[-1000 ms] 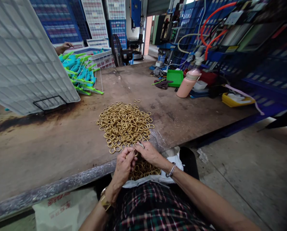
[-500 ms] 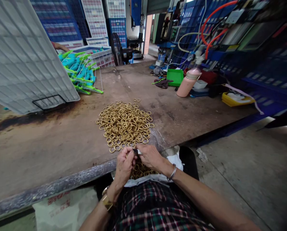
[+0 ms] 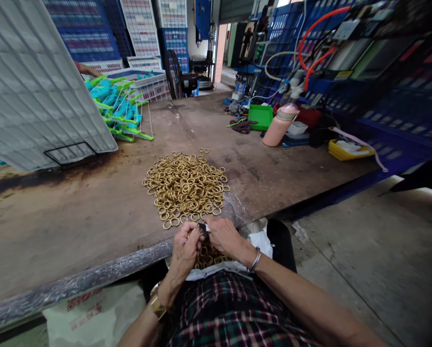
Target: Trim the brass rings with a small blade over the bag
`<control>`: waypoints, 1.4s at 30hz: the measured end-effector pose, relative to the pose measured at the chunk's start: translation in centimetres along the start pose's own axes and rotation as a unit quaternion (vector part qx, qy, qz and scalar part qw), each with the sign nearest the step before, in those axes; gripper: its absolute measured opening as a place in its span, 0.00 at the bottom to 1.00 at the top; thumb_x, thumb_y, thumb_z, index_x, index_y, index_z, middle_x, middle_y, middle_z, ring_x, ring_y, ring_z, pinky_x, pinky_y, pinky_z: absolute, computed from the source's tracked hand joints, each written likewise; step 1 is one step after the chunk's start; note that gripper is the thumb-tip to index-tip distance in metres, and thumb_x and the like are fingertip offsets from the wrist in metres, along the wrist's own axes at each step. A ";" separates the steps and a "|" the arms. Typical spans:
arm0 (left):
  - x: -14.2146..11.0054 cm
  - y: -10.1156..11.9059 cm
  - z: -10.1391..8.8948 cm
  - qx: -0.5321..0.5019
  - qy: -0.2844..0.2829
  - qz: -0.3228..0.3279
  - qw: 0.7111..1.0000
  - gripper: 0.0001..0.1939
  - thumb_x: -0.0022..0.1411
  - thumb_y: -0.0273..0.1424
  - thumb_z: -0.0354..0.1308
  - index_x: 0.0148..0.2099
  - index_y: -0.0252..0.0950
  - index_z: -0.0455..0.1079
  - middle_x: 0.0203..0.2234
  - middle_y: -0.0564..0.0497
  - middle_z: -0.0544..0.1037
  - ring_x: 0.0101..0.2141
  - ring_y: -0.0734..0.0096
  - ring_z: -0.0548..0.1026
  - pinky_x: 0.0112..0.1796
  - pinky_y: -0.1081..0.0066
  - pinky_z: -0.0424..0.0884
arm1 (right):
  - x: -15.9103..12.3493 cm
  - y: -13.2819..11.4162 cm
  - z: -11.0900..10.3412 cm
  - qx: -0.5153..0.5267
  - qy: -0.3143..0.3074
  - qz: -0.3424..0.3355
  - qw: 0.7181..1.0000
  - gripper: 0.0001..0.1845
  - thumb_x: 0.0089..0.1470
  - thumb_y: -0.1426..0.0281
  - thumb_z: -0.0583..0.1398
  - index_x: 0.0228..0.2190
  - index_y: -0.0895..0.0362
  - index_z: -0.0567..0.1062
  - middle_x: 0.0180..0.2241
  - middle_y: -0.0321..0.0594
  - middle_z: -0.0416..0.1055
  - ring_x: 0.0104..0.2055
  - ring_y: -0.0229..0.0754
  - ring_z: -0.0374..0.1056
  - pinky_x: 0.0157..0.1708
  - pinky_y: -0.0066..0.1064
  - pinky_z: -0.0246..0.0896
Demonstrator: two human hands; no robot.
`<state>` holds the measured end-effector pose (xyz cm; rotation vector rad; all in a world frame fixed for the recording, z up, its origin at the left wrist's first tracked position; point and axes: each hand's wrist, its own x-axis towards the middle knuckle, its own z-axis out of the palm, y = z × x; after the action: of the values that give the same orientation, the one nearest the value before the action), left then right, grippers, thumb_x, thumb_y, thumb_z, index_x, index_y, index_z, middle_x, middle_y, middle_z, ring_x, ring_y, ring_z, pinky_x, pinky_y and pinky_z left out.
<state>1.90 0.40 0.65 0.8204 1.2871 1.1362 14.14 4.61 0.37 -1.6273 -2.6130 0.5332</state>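
My left hand [image 3: 185, 245] is closed in a pinch, with the edge of a brass-coloured ring [image 3: 189, 234] showing at its fingers. My right hand [image 3: 226, 237] is closed on a small black and white object [image 3: 203, 232], mostly hidden by the fingers, so its kind is unclear. The object's dark part touches or almost touches the left fingertips. Below both hands, many more rings [image 3: 210, 258] lie in a white bag or cloth [image 3: 205, 274] on my lap. Just beyond the hands, a large pile of the same rings [image 3: 187, 188] rests on the table [image 3: 103, 212].
A white ribbed crate [image 3: 53, 91] stands tilted at left, beside turquoise and green plastic pieces [image 3: 120, 106]. At right are a pink bottle [image 3: 279, 126], a green tray [image 3: 261, 117] and a yellow tray [image 3: 349, 149]. Another person's arm [image 3: 87, 69] shows behind the crate.
The black and white object has turned slightly between my hands, and less of its white part shows. Both hands stay close together. The whole view has shifted slightly.
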 end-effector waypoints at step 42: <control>2.4 0.0 -0.3 -0.139 -0.011 -0.044 0.989 0.18 0.48 0.38 0.61 0.40 0.33 0.68 0.20 0.55 0.71 0.18 0.81 0.67 0.15 0.83 0.55 | 0.4 2.5 -0.3 0.464 0.092 -0.019 0.881 0.10 0.54 0.63 0.50 0.26 0.57 0.63 0.20 0.28 0.55 0.22 0.32 0.51 0.24 0.23 0.49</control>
<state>1.45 2.61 -0.13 0.5624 1.1051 1.2005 16.13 6.05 -0.19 -1.1895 -1.7424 1.2827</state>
